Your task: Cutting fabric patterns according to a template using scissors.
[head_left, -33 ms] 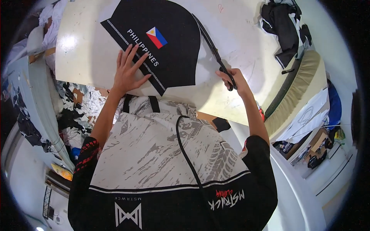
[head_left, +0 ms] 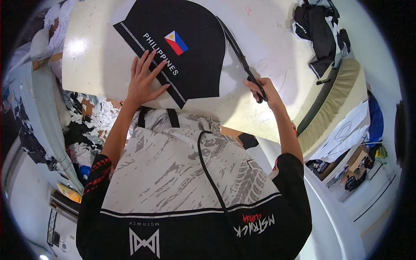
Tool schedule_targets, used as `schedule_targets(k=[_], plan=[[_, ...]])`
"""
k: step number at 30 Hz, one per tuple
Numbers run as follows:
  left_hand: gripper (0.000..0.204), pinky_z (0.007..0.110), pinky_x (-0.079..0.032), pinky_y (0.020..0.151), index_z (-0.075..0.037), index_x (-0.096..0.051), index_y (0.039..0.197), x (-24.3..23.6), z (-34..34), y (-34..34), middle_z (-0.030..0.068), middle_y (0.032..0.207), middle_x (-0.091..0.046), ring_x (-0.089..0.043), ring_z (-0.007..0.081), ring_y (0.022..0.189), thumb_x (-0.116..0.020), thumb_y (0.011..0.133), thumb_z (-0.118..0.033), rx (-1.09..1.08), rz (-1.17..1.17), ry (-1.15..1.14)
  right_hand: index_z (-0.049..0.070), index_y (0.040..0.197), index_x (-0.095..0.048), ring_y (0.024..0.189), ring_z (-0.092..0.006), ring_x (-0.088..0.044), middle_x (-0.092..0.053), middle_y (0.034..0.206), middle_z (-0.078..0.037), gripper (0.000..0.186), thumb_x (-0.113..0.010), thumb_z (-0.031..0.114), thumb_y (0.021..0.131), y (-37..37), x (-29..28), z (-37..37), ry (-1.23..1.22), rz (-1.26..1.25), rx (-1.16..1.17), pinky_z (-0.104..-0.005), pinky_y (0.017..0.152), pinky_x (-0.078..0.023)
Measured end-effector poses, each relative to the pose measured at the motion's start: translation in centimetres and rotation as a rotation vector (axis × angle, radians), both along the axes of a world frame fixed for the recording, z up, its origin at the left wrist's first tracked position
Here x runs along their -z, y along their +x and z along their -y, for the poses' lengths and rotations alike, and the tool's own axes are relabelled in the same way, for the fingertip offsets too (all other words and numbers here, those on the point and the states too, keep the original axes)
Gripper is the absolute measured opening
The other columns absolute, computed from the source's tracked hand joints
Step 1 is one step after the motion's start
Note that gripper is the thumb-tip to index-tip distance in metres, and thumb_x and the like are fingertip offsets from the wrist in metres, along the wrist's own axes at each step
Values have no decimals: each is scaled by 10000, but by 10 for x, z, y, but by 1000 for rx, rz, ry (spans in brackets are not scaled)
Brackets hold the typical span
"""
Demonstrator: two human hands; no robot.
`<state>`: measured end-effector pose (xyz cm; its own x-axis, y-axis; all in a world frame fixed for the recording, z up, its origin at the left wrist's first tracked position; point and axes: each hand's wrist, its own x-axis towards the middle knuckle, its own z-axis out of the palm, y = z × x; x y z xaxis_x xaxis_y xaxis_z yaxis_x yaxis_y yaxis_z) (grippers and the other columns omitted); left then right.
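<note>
A black cut fabric panel (head_left: 199, 73) with white lettering, a small red, blue and white flag and a narrow printed strip along its lower-left edge lies flat on the white tabletop (head_left: 91, 39). My left hand (head_left: 144, 80) rests on that strip and the lettering, fingers spread. In my right hand (head_left: 265, 91) are long black scissors (head_left: 238, 52), gripped by the handles near the table's front edge. Their blades reach up beside the panel's curved right edge; whether they touch the fabric I cannot tell.
Dark garments (head_left: 320, 39) lie at the table's right, above a long beige padded board (head_left: 327, 99). Heaped white and black scraps (head_left: 104, 117) sit below the table's left edge, beside a pale upright panel (head_left: 47, 121). Boxes and cloth (head_left: 355, 164) fill the lower right.
</note>
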<state>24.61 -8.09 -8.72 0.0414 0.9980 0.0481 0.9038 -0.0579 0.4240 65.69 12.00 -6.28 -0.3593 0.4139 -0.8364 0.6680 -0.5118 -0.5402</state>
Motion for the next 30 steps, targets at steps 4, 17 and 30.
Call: schedule_targets(k=[4,17,30], plan=[[759,612,-171,1268,-241,-564,1527,0,1,-3,158,1678,-356,-286,384,1573,-797,842,-471,12,27,-1,120,710,-564,520,-94,-515,-522,610,23,485,-745,496,957,2,-6,-22,-98,-91,-51,-263,512,-380],[770,596,-199,1280,-242,-554,1530,-12,-7,-11,151,1675,-370,-300,377,1571,-796,832,-462,40,61,-59,128,690,-543,503,-85,-502,-528,591,23,489,-743,476,969,-14,-19,-57,-62,25,-173,-271,505,-380],[781,584,-177,1291,-239,-545,1534,-15,-10,-18,144,1688,-345,-286,359,1578,-777,831,-488,76,75,-106,125,717,-522,514,-82,-506,-508,611,28,446,-680,399,1032,-34,-26,-111,-115,-36,-297,-268,501,-367]])
